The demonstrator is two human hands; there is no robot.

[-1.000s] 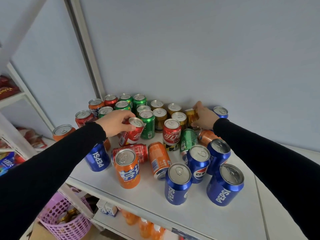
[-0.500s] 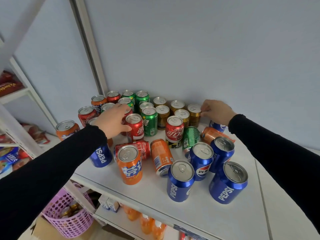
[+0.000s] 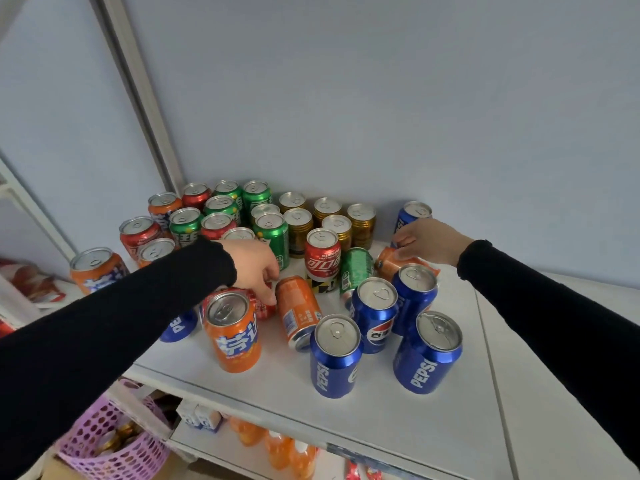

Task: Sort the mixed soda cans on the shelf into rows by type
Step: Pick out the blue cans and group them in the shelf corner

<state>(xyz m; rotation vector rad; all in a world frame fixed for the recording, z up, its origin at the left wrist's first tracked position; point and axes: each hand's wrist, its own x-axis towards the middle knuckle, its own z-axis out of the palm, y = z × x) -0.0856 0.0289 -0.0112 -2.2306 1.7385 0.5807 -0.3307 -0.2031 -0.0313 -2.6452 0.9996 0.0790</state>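
White shelf (image 3: pixel 398 420), blue wall behind. Orange can (image 3: pixel 298 311) lies flat, top toward front. Left hand (image 3: pixel 254 268) reaches beside it, grip unclear. Right hand (image 3: pixel 427 242) grips far orange can (image 3: pixel 389 262), lying flat.

Glossy metal cans (image 3: pixel 334 356) on a smooth matt white shelf (image 3: pixel 398 427); below it, a perforated pink basket (image 3: pixel 114 448), probably plastic; matt black cloth sleeves (image 3: pixel 121 313)

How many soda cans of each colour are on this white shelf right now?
blue cans: 6
orange cans: 6
green cans: 6
red cans: 5
gold cans: 5
cans with sides hidden, colour unclear: 2
Total: 30
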